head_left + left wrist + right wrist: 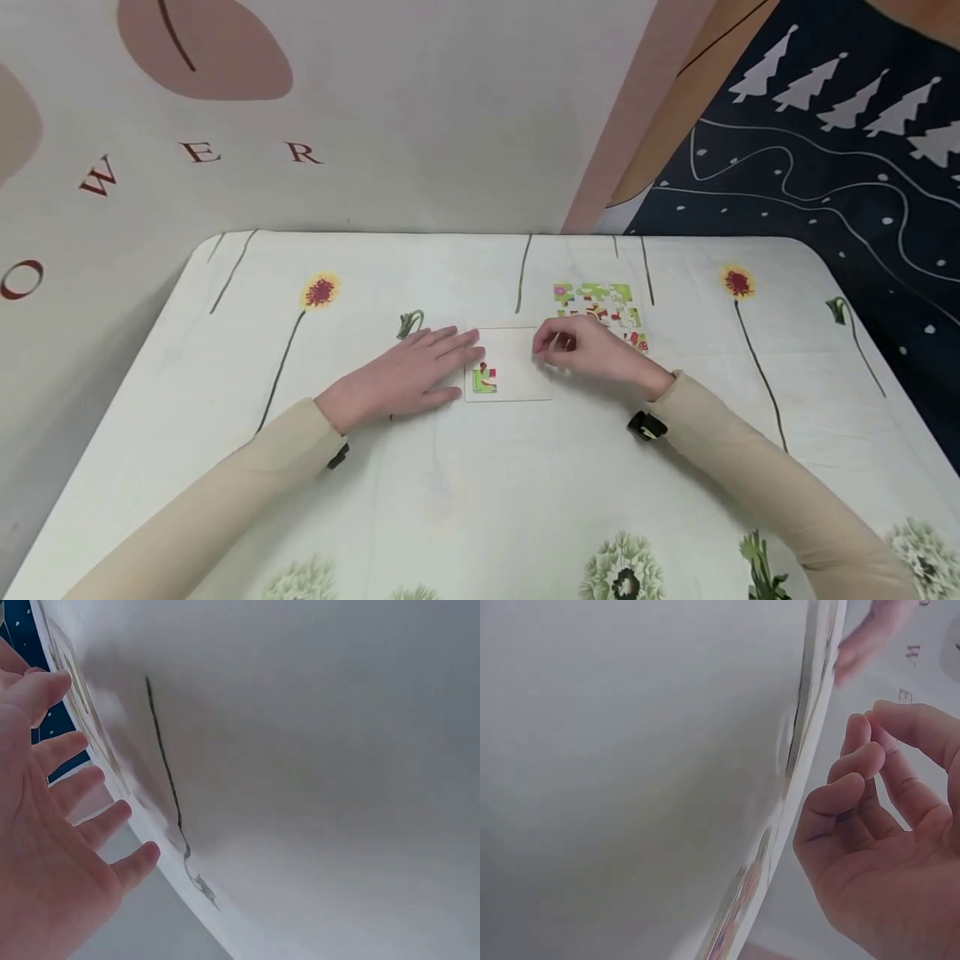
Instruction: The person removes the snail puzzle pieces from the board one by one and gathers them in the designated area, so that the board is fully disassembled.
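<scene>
A thin pale puzzle board [517,367] lies on the table, with a few joined jigsaw pieces [484,381] in its lower left corner. My left hand [420,371] is spread flat at the board's left side, its fingertips over that edge; the left wrist view shows the left fingers [97,784] straight and apart. Over the board's right edge is my right hand [581,346], fingers curled. In the right wrist view the right hand [885,817] has thumb and index tips together, and no piece shows between them.
Loose colourful jigsaw pieces [607,293] lie in rows beyond the right hand, which partly covers them. The white tablecloth [450,475] has printed flowers. Behind the table rises a pale printed cloth [420,150], with dark fabric [810,183] at the right.
</scene>
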Tool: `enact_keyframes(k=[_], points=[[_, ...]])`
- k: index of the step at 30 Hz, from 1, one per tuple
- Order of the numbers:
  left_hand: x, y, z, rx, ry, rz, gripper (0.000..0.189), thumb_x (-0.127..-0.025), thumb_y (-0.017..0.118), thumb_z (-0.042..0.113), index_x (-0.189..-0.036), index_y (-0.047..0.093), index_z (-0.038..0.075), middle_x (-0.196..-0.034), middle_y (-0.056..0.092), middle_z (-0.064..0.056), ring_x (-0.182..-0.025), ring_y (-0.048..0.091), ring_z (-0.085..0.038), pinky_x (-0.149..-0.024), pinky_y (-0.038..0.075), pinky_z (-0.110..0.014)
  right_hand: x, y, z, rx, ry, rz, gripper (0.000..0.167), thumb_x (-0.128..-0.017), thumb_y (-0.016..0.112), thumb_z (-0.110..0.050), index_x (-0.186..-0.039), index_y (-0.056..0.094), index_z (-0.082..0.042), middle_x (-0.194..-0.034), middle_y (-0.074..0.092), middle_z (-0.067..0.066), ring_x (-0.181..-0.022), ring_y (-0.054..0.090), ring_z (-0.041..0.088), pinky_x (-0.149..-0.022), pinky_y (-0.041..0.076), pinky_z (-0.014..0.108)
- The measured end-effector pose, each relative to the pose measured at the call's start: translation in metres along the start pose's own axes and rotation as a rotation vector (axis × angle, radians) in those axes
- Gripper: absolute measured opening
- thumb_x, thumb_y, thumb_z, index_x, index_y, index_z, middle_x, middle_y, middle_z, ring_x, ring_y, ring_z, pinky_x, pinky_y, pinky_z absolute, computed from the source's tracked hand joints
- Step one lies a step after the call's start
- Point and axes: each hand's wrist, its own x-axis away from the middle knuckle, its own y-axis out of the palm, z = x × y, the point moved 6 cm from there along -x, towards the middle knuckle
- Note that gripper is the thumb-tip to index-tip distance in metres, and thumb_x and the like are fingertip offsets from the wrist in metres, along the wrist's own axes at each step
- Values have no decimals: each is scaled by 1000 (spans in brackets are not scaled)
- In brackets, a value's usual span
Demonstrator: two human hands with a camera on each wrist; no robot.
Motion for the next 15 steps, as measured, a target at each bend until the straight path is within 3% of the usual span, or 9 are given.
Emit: enact_keyframes(k=[7,15], points=[[-6,3,-7,0,-75,-27,61,-99,53,39,-151,34,15,-159,21,-7,-144,18,-33,-111,10,-60,-14,25,-16,-22,-35,-103,8,-89,64,-1,-94,69,-6,-87,65,1,-75,56,16,-68,47,28],[-9,4,-7,10,-106,-27,65,-99,52,39,-154,28,14,-159,20,-5,-144,16,-33,-110,1,-62,-24,37,-22,53,-44,-122,10,-89,64,0,-97,68,-5,-87,64,1,-74,55,12,-69,47,26]])
